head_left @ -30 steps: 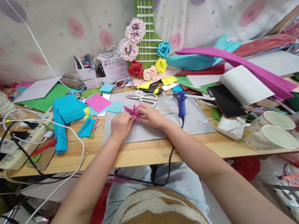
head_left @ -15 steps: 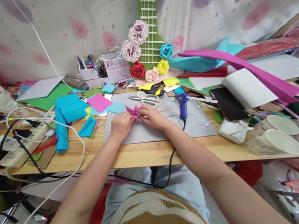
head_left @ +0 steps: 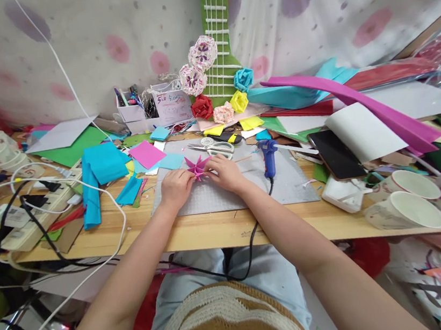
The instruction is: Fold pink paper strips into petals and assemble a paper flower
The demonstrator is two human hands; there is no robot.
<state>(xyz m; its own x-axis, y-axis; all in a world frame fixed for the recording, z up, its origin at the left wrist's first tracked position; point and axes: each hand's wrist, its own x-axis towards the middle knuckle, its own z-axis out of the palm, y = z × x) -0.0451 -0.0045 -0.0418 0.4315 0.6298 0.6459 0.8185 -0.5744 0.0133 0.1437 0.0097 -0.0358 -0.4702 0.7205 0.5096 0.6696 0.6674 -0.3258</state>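
A magenta folded paper flower [head_left: 197, 166] with pointed petals stands between my two hands, just above the grey cutting mat [head_left: 225, 201]. On its left side, my left hand [head_left: 178, 187] pinches the lower edge with thumb and fingers. From the right, my right hand [head_left: 224, 173] grips the opposite side, its fingertips close to the flower's middle. My fingers hide the lower part of the paper. Scissors [head_left: 212, 146] lie just behind the flower, and a blue glue gun [head_left: 269, 159] rests on the mat to the right of my right hand.
Blue paper [head_left: 104, 164] and a magenta square [head_left: 147, 154] lie to the left, near a power strip [head_left: 40, 213] with tangled cables. Paper roses [head_left: 201, 107] stand behind. At right are a phone [head_left: 336, 154] and paper cups [head_left: 407, 210]. The glue gun's black cord [head_left: 252, 253] drops over the table edge.
Both hands stay on the paper flower, which is turned slightly so its petals look more spread. The whole view has shifted a little; the other things lie as before.
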